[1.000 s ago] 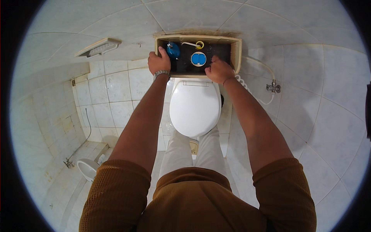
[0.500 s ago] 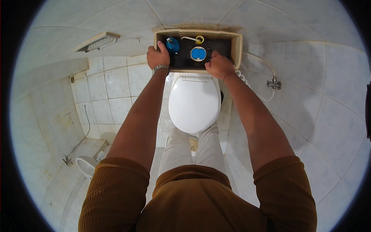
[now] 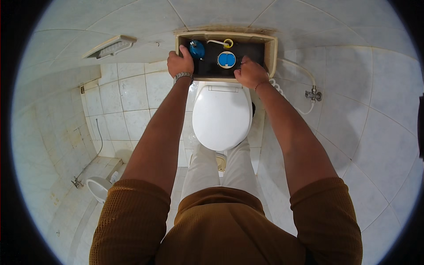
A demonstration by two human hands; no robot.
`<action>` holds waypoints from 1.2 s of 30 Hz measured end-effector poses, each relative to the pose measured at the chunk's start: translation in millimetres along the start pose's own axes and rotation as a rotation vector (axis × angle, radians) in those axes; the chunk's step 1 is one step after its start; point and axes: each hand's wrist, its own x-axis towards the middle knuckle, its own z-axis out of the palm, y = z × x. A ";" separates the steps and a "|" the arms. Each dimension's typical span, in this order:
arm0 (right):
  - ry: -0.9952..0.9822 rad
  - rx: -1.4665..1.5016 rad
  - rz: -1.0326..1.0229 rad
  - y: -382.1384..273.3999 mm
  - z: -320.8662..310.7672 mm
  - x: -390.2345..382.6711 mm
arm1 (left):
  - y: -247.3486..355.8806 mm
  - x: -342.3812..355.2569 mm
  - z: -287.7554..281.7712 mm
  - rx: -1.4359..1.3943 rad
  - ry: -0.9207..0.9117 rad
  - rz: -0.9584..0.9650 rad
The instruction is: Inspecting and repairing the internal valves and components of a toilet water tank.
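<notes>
An uncovered beige toilet cistern (image 3: 274,55) stands at the far wall, its inside dark. My left hand (image 3: 179,65) grips the cistern's left front corner, thumb over the rim and fingers outside. Over the front wall, right of the middle, my right hand (image 3: 253,75) is closed with its fingers curled inward; whatever it may hold is hidden. Just left of its fingertips sits a round valve top with a blue two-part button (image 3: 227,59). A blue rounded fitting (image 3: 196,50) lies in the left end, close to my left thumb. Behind the button is a yellow ring (image 3: 228,43) with a white tube (image 3: 215,42).
Below the cistern is the closed white toilet lid (image 3: 222,117), between me and the wall. A pale hose runs from the cistern's right side to a metal valve (image 3: 313,95). A soap-dish-like shelf (image 3: 110,47) juts from the left wall; a small white basin (image 3: 98,189) stands lower left.
</notes>
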 end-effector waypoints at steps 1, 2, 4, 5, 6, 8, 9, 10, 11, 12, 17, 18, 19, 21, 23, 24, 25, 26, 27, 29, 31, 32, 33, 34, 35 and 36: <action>-0.011 -0.004 -0.007 -4.3 -3.0 -1.5 | -1.1 0.6 -1.2 0.003 0.001 -0.001; -0.013 -0.002 -0.009 -5.0 -0.6 0.4 | -1.9 1.4 -2.2 0.007 -0.001 -0.007; 0.010 -0.012 0.006 1.7 0.7 2.7 | 3.2 -1.3 0.4 0.001 -0.013 -0.009; 0.011 -0.016 0.011 6.8 0.4 1.5 | 6.1 -3.0 1.9 -0.008 -0.021 -0.010; -0.052 -0.021 0.047 0.3 -3.9 0.4 | 3.3 -1.4 0.3 -0.007 -0.020 -0.014; -0.118 -0.023 0.078 -11.8 -10.2 -0.2 | -2.1 0.9 -2.2 0.001 -0.005 -0.012; -0.129 -0.027 0.080 -11.4 -12.0 -0.6 | -1.0 0.0 -1.6 -0.003 0.002 -0.007; -0.139 -0.030 0.083 -11.2 -13.6 -1.1 | 0.0 -0.5 -1.0 -0.005 0.000 -0.007; -0.140 -0.032 0.085 -11.2 -14.9 -1.7 | 0.9 -0.7 -0.5 -0.007 -0.006 -0.010; -0.133 -0.018 0.094 -11.8 -15.7 -2.1 | 0.6 -0.2 -0.1 -0.008 -0.010 -0.013; -0.129 -0.001 0.119 -13.6 -16.2 -2.0 | -0.7 -0.4 1.1 -0.005 0.007 -0.009; -0.133 -0.009 0.106 -12.8 -15.8 -2.0 | -0.4 -0.6 1.0 -0.006 0.002 -0.012; -0.138 -0.017 0.093 -12.1 -15.4 -2.0 | -0.3 -0.5 0.7 -0.006 0.002 -0.012; -0.127 -0.028 0.082 -11.2 -12.9 0.2 | -0.2 -0.1 0.3 -0.003 -0.005 -0.013; -0.116 -0.039 0.071 -8.8 -9.9 1.1 | -0.3 0.8 -0.1 -0.009 -0.006 -0.015; -0.114 -0.033 0.077 -7.6 -8.7 1.1 | -0.4 0.6 0.2 -0.014 -0.008 -0.016; -0.113 -0.027 0.082 -6.5 -7.5 1.0 | -0.3 0.2 0.5 -0.014 -0.008 -0.016; -0.113 -0.027 0.083 -5.3 -6.5 1.3 | 0.0 -0.1 0.9 -0.007 -0.018 -0.019; -0.110 -0.033 0.072 -5.0 -6.2 2.4 | 0.2 0.1 0.8 -0.001 -0.026 -0.023; -0.107 -0.040 0.062 -3.4 -5.8 2.8 | 1.2 -0.2 1.1 -0.003 -0.027 -0.020; -0.101 -0.048 0.054 -5.6 -6.5 1.5 | -0.1 0.6 0.0 -0.001 -0.025 -0.017; -0.102 -0.047 0.054 -7.1 -6.8 1.8 | -0.5 1.2 -0.5 0.012 -0.034 -0.021; -0.100 -0.056 0.044 -6.7 -6.8 2.3 | -0.1 0.9 0.1 0.023 -0.043 -0.024; -0.098 -0.066 0.035 -6.0 -6.9 2.4 | 0.3 0.3 0.7 0.022 -0.045 -0.023; -0.098 -0.066 0.036 -4.9 -7.3 1.6 | 0.7 -0.5 1.4 0.007 -0.035 -0.015; -0.107 -0.052 0.054 -6.3 -8.5 0.4 | -0.1 -0.5 1.3 -0.007 -0.023 -0.008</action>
